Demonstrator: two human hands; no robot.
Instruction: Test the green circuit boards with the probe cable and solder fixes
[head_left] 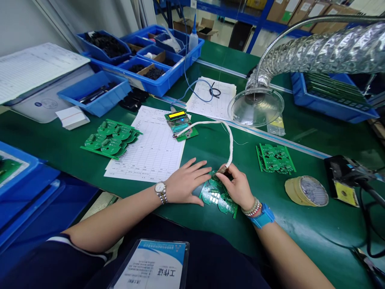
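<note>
Your left hand [186,180] lies open, its fingers spread and reaching the edge of the green circuit-board panel [215,196] at lower center. Your right hand [237,186] pinches the tip of a white-sleeved cable [231,140] just over that panel, fingers and thumb pressed together. The cable runs up to a display test board [176,122] beside a printed form [150,152].

Small dark part [223,170]: partly hidden by right hand [237,186], kind unclear. Printed form [147,148]: entries too small to read. Work badge [149,265]: cut off by lower edge. Green circuit board [7,170] in blue tray [27,160]: cut off by left edge.
</note>
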